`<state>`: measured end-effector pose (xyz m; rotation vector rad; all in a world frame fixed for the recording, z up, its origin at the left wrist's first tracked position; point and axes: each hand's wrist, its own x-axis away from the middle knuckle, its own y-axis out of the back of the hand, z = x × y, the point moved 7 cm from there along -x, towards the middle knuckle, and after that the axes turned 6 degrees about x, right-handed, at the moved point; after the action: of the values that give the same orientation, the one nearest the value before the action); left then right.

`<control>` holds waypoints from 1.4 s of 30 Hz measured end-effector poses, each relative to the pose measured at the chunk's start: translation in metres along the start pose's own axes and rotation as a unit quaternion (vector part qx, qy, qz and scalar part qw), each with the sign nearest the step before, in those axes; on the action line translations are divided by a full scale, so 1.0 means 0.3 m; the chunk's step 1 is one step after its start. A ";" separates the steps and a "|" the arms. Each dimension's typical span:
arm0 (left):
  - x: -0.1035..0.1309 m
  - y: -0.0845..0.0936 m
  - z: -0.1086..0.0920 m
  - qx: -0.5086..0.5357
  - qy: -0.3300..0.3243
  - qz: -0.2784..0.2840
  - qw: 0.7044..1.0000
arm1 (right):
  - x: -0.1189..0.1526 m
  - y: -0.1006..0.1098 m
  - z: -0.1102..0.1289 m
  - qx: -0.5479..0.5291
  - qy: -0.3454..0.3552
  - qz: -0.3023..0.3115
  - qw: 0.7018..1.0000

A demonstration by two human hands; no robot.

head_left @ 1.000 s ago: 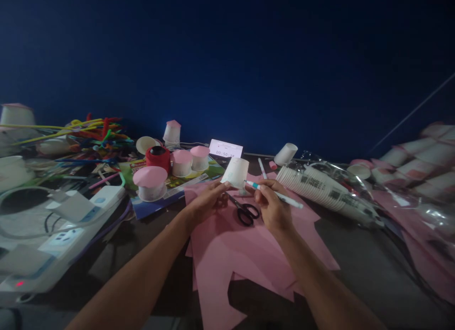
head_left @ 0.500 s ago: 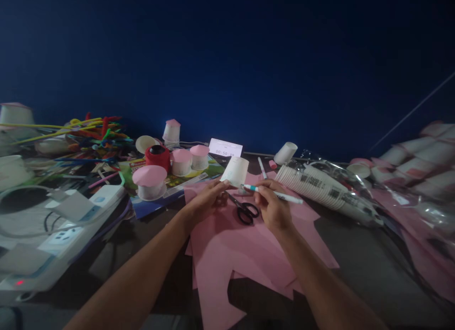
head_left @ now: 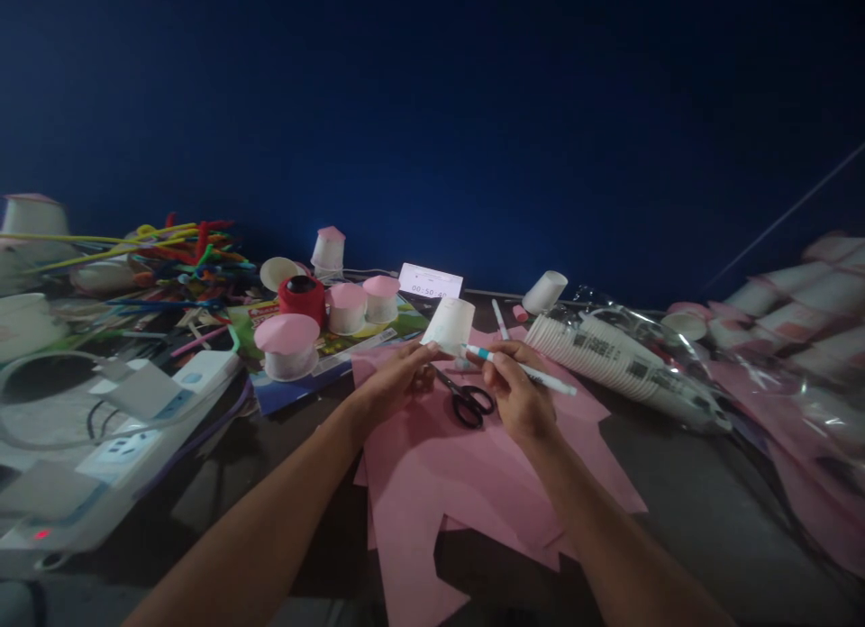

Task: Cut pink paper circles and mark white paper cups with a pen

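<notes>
My left hand (head_left: 405, 373) is closed on the rim side of a white paper cup (head_left: 451, 324), which is tilted with its base up and away from me. In my right hand (head_left: 519, 388) is a white marker pen (head_left: 541, 377) with a teal band, its tip close to the cup's lower right edge; whether it touches I cannot tell. Just below the cup, black-handled scissors (head_left: 471, 404) lie on cut pink paper (head_left: 405, 483). Beyond the right hand rests another pen (head_left: 499, 319), with a small pink cap-like piece (head_left: 520, 313) near it.
Pink-topped cups (head_left: 286, 346) and a red spool (head_left: 301, 300) stand left. Further left are pipe cleaners (head_left: 195, 249) and a power strip (head_left: 128, 451). A bagged cup stack (head_left: 608, 357) lies right, with piled cups (head_left: 797, 294) beyond. A phone timer (head_left: 431, 281) stands at the back.
The marker in my right hand has dipped and shifted slightly right. The cup stays in my left hand, almost unmoved, and the whole view has shifted a little.
</notes>
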<state>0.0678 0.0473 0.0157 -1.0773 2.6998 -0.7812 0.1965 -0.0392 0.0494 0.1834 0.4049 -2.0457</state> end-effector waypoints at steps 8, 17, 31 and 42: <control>-0.007 0.009 0.008 0.006 -0.002 0.003 1.000 | 0.003 0.005 -0.016 0.051 0.005 0.020 0.998; -0.002 -0.002 0.001 0.019 -0.012 -0.002 1.000 | -0.004 0.013 -0.011 0.003 0.004 -0.006 1.000; -0.007 0.003 0.007 0.010 0.004 0.004 1.000 | -0.007 0.014 -0.024 0.031 -0.019 0.000 0.999; -0.003 0.006 -0.001 0.021 -0.003 -0.011 1.000 | -0.014 0.009 0.006 -0.036 -0.006 -0.040 0.999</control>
<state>0.0673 0.0489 0.0150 -1.0988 2.6580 -0.8335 0.2010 -0.0378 0.0518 0.1120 0.4853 -2.1058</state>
